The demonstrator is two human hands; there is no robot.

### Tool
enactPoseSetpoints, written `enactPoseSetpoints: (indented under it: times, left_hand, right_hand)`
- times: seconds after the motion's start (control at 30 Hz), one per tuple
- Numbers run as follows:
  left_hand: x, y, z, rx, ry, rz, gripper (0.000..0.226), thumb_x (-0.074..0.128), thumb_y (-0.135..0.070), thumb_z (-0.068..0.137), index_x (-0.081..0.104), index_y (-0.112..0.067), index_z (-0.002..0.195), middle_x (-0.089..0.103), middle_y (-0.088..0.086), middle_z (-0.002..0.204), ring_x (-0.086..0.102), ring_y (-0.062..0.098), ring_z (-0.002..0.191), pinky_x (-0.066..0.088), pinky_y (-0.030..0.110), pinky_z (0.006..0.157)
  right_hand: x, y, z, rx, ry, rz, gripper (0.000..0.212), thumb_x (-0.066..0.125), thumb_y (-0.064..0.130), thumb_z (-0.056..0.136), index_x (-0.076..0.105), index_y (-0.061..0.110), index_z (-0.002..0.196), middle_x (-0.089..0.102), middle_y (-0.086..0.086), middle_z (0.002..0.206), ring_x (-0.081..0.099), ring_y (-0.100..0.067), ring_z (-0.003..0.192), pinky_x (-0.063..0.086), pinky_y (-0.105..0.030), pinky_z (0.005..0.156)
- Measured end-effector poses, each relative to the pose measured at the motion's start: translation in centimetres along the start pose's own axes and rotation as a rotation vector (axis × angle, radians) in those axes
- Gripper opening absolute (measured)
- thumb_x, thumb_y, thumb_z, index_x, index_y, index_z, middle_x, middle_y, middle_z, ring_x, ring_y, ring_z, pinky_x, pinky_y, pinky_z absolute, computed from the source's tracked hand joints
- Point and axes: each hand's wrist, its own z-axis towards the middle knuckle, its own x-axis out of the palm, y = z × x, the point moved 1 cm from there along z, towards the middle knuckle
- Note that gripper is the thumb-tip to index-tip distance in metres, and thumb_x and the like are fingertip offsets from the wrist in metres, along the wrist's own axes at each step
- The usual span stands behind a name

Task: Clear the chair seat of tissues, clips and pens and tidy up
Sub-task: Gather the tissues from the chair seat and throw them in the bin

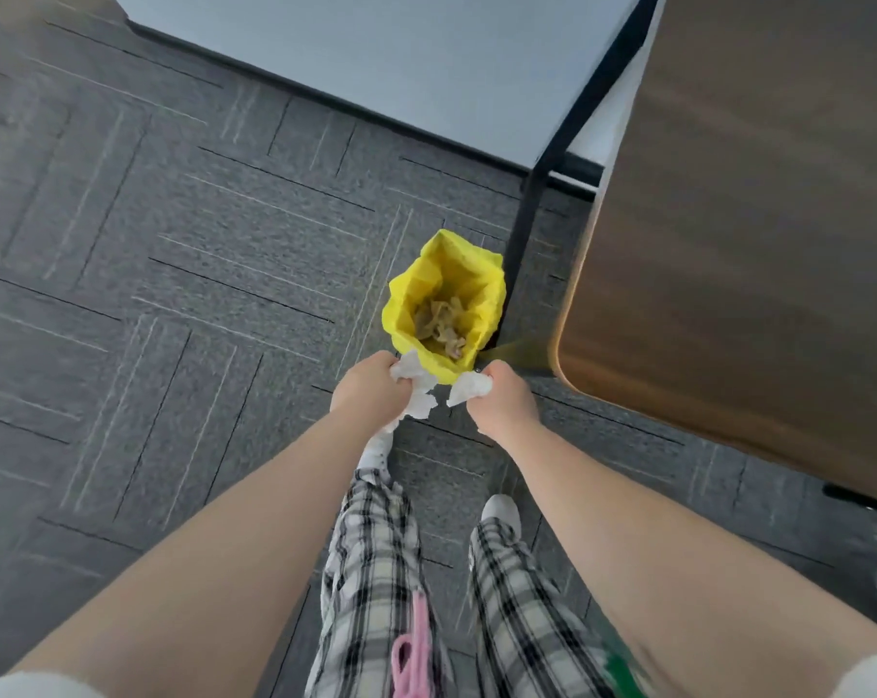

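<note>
Both arms reach down over a small bin lined with a yellow bag (pixel 491 289) that stands on the carpet beside a table leg. Crumpled paper lies inside the bag. My left hand (pixel 368 390) is shut on a wad of white tissue (pixel 416 377) just at the bag's near rim. My right hand (pixel 507 403) grips another crumpled white tissue (pixel 469 387), also at the near rim. The chair seat, clips and pens are out of view.
A brown wooden table top (pixel 738 234) fills the right side, with its black leg (pixel 527 209) touching the bin. A pale wall panel (pixel 376 57) runs along the back. Grey carpet tiles (pixel 149 294) spread to the left. My legs and white shoes stand below the bin.
</note>
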Motion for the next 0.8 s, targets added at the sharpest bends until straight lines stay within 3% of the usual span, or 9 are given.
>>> enactPoseSetpoints:
  times: [0.13,0.3,0.63,0.8]
  left_hand:
    - [-0.7,0.1,5.3,0.004,0.075,-0.021,0.026,0.044,-0.026,0.091,0.058,-0.012,0.109,0.061,0.005,0.093,0.055,0.027,0.082,0.043,0.032,0.069]
    - [-1.0,-0.2,11.7,0.042,0.141,-0.003,0.026,0.044,-0.024,0.091,0.056,-0.01,0.109,0.064,0.011,0.105,0.055,0.03,0.087,0.041,0.032,0.07]
    - [2.9,-2.0,21.6,0.088,0.2,-0.077,0.027,0.045,-0.029,0.095,0.055,-0.011,0.112,0.055,0.005,0.092,0.052,0.027,0.084,0.037,0.032,0.069]
    - [4.6,-2.7,23.2,0.074,0.221,-0.131,0.037,0.048,-0.032,0.094,0.048,-0.015,0.127,0.062,0.011,0.119,0.057,0.032,0.102,0.04,0.033,0.074]
  right_hand:
    - [1.8,2.3,3.7,0.142,-0.095,0.151,0.013,0.049,0.01,0.085,0.047,0.017,0.096,0.059,-0.009,0.094,0.062,-0.035,0.084,0.059,-0.051,0.071]
    - [3.4,4.7,9.5,0.279,-0.199,0.303,0.018,0.051,0.019,0.086,0.05,0.019,0.103,0.06,-0.006,0.098,0.061,-0.028,0.077,0.061,-0.05,0.069]
    - [6.2,3.5,19.2,0.467,-0.336,0.553,0.012,0.053,0.025,0.09,0.05,0.018,0.099,0.056,0.0,0.086,0.062,-0.03,0.086,0.059,-0.052,0.077]
    - [7.1,2.0,20.7,0.518,-0.369,0.702,0.027,0.061,0.016,0.084,0.05,0.016,0.108,0.057,-0.001,0.092,0.057,-0.02,0.07,0.061,-0.048,0.07]
